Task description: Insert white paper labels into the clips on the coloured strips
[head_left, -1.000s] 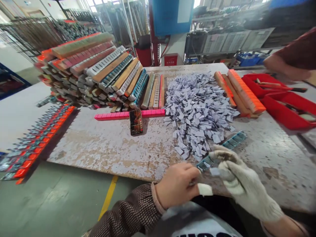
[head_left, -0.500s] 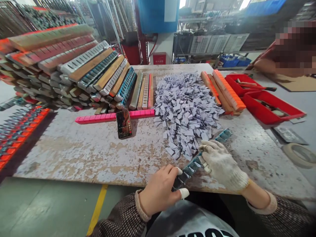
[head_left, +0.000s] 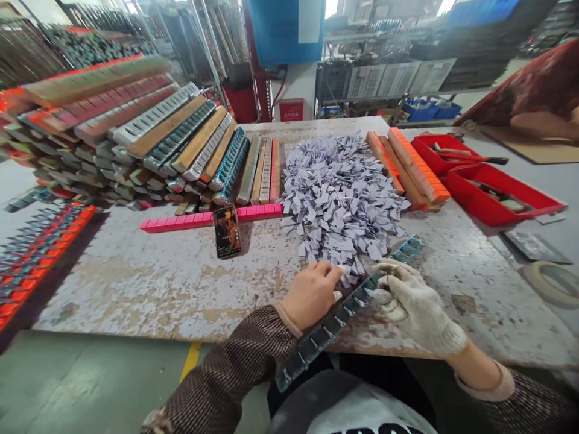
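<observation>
A long grey strip of small metal clips [head_left: 335,319] lies slanted over the table's near edge, its blue end near the paper heap. My left hand [head_left: 312,294], bare with a taped fingertip, reaches past the strip into the near edge of the heap of small pale paper tags [head_left: 339,196], fingers pinched at a tag. My right hand [head_left: 414,306], in a white knit glove, rests curled on the strip, pressing it to the table.
Stacked coloured strips [head_left: 149,138] fill the back left. A pink strip [head_left: 199,218] and a phone [head_left: 226,232] lie mid-table. Orange strips [head_left: 414,166] and red trays [head_left: 488,193] sit at the right, a tape roll [head_left: 549,282] beyond. Another person's sleeve [head_left: 534,84] is at far right.
My left hand left the strip's near end and moved forward to the paper heap. The strip slid toward me, over the table edge. The gloved right hand stayed on it.
</observation>
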Demonstrator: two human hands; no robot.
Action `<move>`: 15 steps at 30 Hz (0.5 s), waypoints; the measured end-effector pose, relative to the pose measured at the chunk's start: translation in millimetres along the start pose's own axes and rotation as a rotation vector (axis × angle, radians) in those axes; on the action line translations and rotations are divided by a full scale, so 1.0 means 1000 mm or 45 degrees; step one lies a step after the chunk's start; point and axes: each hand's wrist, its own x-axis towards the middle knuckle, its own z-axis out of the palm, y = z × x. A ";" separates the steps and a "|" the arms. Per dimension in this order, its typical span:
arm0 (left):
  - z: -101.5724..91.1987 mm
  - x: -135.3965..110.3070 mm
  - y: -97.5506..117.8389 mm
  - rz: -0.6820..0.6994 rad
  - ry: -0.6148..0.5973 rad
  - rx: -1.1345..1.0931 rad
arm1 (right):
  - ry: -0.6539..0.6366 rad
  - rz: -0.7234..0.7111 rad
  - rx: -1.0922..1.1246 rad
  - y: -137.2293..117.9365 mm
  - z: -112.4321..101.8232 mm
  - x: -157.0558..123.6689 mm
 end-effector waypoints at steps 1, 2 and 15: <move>0.005 0.009 0.001 0.075 0.005 0.082 | 0.027 -0.005 0.001 0.000 -0.003 -0.001; 0.009 0.017 0.002 0.135 0.003 0.148 | 0.048 -0.005 0.009 0.000 -0.005 -0.003; 0.014 0.005 -0.023 -0.131 0.183 -0.281 | 0.073 0.348 0.373 0.004 0.003 -0.019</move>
